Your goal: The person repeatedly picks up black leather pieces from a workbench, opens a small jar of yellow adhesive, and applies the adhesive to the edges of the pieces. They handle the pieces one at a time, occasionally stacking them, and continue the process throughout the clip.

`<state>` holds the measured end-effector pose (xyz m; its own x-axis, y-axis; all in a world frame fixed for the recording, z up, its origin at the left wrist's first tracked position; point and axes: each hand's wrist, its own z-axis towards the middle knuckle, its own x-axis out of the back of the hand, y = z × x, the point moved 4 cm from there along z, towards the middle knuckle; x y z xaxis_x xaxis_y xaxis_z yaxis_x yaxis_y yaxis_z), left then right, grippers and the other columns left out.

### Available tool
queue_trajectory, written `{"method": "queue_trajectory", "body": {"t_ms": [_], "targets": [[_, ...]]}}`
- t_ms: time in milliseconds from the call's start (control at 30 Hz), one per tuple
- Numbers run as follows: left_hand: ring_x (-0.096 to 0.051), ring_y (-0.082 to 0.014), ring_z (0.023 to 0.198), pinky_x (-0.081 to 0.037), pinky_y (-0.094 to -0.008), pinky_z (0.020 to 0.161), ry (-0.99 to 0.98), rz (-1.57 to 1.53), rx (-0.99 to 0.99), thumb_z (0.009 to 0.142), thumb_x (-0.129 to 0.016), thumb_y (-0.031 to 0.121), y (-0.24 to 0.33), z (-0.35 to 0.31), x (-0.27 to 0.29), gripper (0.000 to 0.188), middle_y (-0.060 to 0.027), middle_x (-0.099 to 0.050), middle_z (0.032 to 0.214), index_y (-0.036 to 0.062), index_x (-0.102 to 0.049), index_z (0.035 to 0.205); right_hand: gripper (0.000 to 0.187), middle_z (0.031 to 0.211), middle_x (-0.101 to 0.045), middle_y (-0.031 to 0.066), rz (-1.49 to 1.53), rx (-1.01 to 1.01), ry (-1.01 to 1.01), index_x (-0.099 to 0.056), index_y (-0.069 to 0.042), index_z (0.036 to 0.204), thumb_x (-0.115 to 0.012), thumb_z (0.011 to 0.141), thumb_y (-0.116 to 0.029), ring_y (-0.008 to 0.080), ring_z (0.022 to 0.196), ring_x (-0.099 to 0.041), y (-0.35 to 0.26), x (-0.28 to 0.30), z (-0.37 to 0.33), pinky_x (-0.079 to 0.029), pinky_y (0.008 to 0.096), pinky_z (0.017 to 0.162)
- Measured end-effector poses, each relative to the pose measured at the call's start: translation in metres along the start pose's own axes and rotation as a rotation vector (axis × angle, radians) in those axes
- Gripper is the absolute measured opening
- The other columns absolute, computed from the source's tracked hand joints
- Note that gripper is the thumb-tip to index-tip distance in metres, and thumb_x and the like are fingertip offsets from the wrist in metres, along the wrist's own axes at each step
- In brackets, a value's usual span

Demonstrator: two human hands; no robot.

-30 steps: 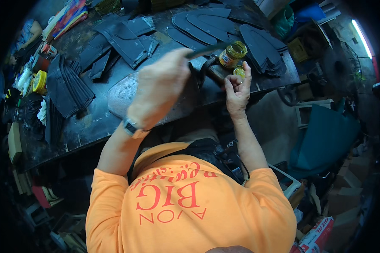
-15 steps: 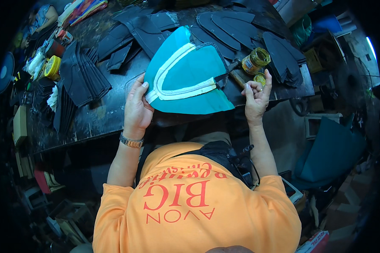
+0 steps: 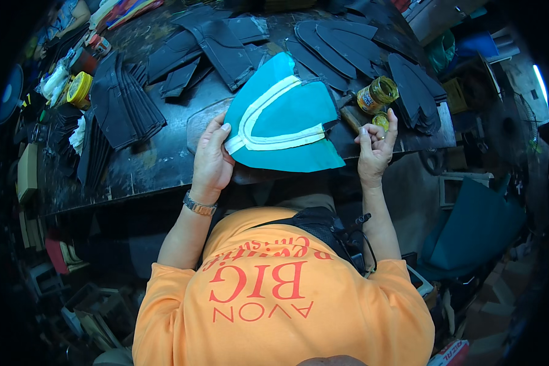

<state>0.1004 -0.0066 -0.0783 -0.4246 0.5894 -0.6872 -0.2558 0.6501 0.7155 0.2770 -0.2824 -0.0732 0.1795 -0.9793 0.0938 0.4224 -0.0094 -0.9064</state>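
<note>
A teal shaped fabric piece [image 3: 287, 113], with a white V-shaped strip along it and a dark far-right edge, is tilted over the table's front edge. My left hand [image 3: 215, 155] grips its lower left corner, thumb on top and fingers underneath. Right of the piece, apart from it, is my right hand [image 3: 375, 152]. Its index finger points up, the thumb stands apart and the other fingers curl loosely; nothing shows in it. Just beyond that hand are an open glass jar [image 3: 378, 95] with yellowish contents and a small round lid [image 3: 380, 121] smeared with yellow.
Dark cut pieces lie in overlapping stacks [image 3: 125, 104] at left, at the back [image 3: 335, 49] and at right [image 3: 412, 91]. A wooden-handled tool [image 3: 351, 119] rests near the jar. A yellow tub [image 3: 79, 90] stands far left. Another person's arm [image 3: 73, 21] shows at upper left.
My left hand and the teal piece have shifted slightly right and toward me. The piece is turned a little. My right hand keeps nearly the same pose.
</note>
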Motion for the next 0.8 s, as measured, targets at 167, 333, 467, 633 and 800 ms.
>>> {"method": "queue_trajectory", "body": {"t_ms": [167,333,467,633,800], "targets": [[-0.062,-0.0203,0.116,-0.051,-0.0352,0.101,-0.017,-0.004,-0.02,0.104,-0.044,0.009,-0.002,0.0,-0.001,0.034,-0.0139,-0.062,0.129,-0.0014,-0.049,0.136,0.072,0.089,-0.061,0.004,-0.003,0.003,-0.001,-0.026,-0.01,0.154,-0.06,0.093,0.006,0.006,0.069,-0.054,0.002,0.001,-0.001,-0.048,0.0189,0.066],[-0.062,-0.0193,0.116,-0.051,-0.0336,0.101,0.016,-0.036,-0.065,0.105,-0.045,0.009,0.001,-0.011,-0.011,0.035,-0.0124,-0.062,0.129,0.0001,-0.049,0.138,0.074,0.094,-0.061,0.0052,0.075,-0.01,-0.022,-0.024,-0.011,0.155,-0.059,0.093,0.008,0.0066,0.073,-0.055,-0.009,-0.003,0.0,-0.048,0.0199,0.068],[-0.061,-0.0147,0.113,-0.049,-0.0299,0.099,-0.003,0.147,-0.425,0.103,-0.045,0.005,0.027,-0.031,-0.026,0.033,-0.0089,-0.062,0.125,-0.0011,-0.053,0.135,0.072,0.107,-0.064,0.0118,0.197,-0.125,-0.128,-0.022,-0.012,0.156,-0.059,0.096,0.003,0.0109,0.077,-0.063,-0.036,-0.006,0.005,-0.054,0.0232,0.072],[-0.069,-0.036,0.109,-0.056,-0.0403,0.09,-0.274,0.988,-1.178,0.094,-0.045,-0.008,0.062,-0.057,-0.054,0.032,-0.025,-0.069,0.115,-0.0028,-0.06,0.122,0.073,0.107,-0.066,0.0207,0.555,-0.387,-0.396,-0.009,-0.015,0.159,-0.053,0.104,-0.034,0.0251,0.083,-0.072,-0.065,-0.027,0.013,-0.059,0.034,0.072],[-0.063,-0.027,0.121,-0.043,-0.0457,0.111,-0.678,1.337,-1.118,0.087,-0.069,0.009,0.034,-0.066,-0.066,0.025,-0.0077,-0.069,0.124,0.0119,-0.073,0.112,0.076,0.091,-0.062,0.01,0.633,-0.335,-0.599,-0.012,-0.012,0.16,-0.057,0.101,-0.03,0.0158,0.084,-0.066,-0.078,-0.042,0.03,-0.052,0.0245,0.075]]}}
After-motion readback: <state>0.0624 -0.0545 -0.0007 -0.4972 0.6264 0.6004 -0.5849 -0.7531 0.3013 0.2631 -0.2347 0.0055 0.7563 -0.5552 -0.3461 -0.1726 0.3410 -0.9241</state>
